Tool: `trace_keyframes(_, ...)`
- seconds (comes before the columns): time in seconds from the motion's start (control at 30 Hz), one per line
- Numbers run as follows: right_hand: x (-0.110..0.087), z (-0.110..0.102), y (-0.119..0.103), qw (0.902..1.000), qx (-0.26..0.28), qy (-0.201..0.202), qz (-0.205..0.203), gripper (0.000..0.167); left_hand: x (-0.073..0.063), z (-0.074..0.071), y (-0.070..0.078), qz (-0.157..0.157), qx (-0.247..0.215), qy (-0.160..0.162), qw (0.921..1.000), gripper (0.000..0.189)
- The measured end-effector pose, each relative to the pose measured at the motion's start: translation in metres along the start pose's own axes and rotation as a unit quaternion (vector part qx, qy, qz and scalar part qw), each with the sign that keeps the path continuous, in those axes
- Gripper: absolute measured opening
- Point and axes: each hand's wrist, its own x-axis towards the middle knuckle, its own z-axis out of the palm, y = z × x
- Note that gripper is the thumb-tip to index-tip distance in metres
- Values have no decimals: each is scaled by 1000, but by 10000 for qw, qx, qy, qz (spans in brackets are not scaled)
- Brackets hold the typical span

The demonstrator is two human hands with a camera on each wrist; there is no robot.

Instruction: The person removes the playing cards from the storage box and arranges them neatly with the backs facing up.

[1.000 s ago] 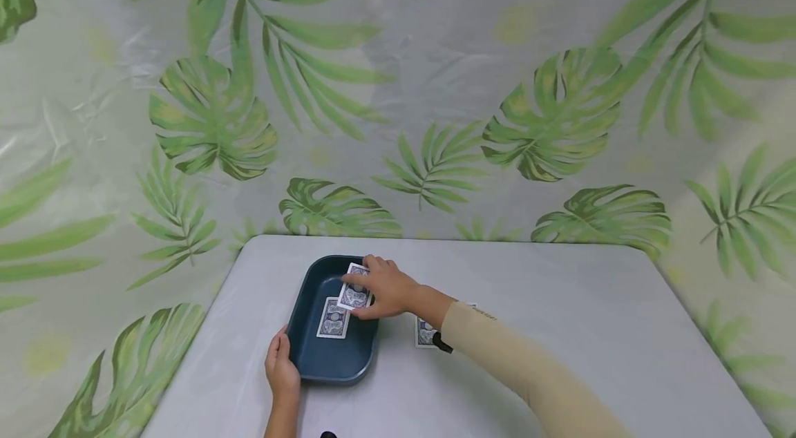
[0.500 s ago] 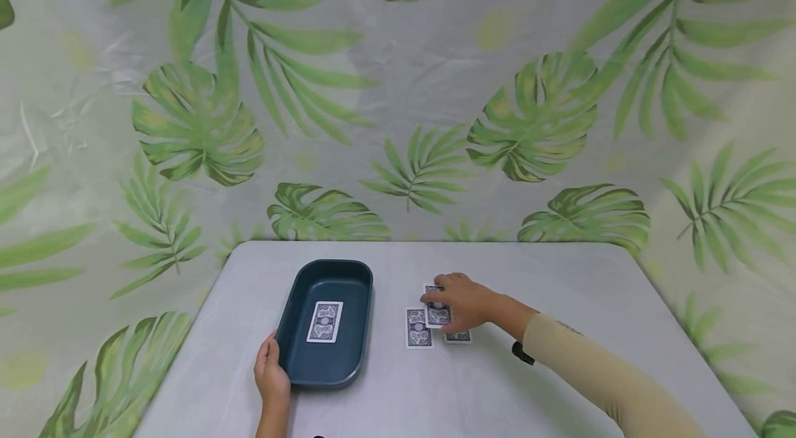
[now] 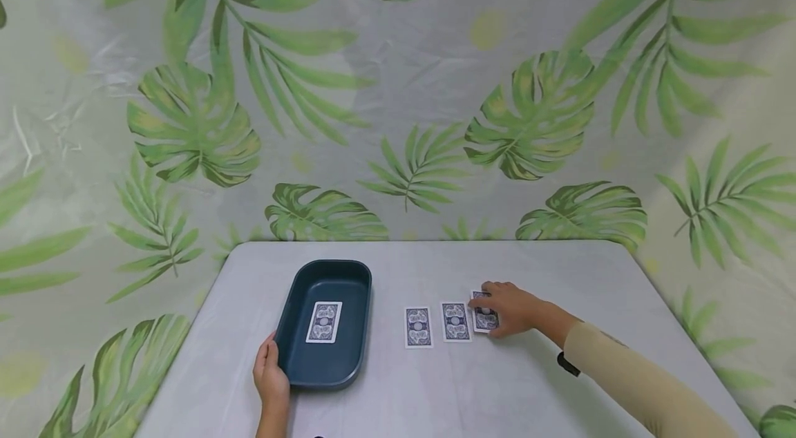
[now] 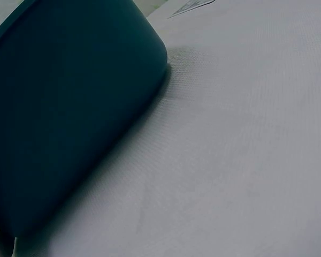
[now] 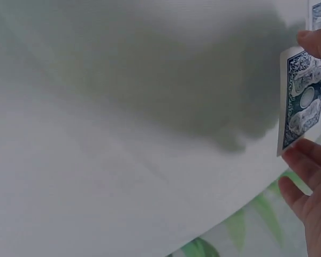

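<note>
At the far left of the work, the left hand (image 3: 271, 376) is touching the near left side of a dark blue tray (image 3: 329, 365). Its fingertips are showing at the tray's edge, but the left wrist view is catching mostly tray wall, so I cannot tell whether the fingers are curling round it or just lying against it. The tray is sitting just to the right of that hand, and inside it a blue-and-white patterned card (image 3: 323, 322) is lying flat.

Farther right of the left hand, beyond the tray, two matching cards are lying back up on the white table (image 3: 385, 400): a first card (image 3: 419, 327) nearer the tray, and a second card (image 3: 457, 322) just left of the right hand.

The right hand (image 3: 515, 308) is pinching a third card (image 3: 483, 313) between thumb and fingers, gripping it by its near and far ends. That card is sitting just beside the second one. Behind the right hand, toward the arm, a black band (image 3: 568, 363) is circling the wrist and a beige sleeve (image 3: 640, 376) is covering the forearm.
</note>
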Motion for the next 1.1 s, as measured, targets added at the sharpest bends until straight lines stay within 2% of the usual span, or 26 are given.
trace_keyframes(0.3,-11,6,5,9987,323,-251,306,56,0,-1,-1,102,-1,70,9999,43)
trace_keyframes(0.73,-12,12,11,9985,358,-361,220,56,1,0,-3,38,-22,8,10000,44)
trace_keyframes(1.1,-12,15,13,9974,369,-505,355,59,1,0,-2,52,1,41,10000,43)
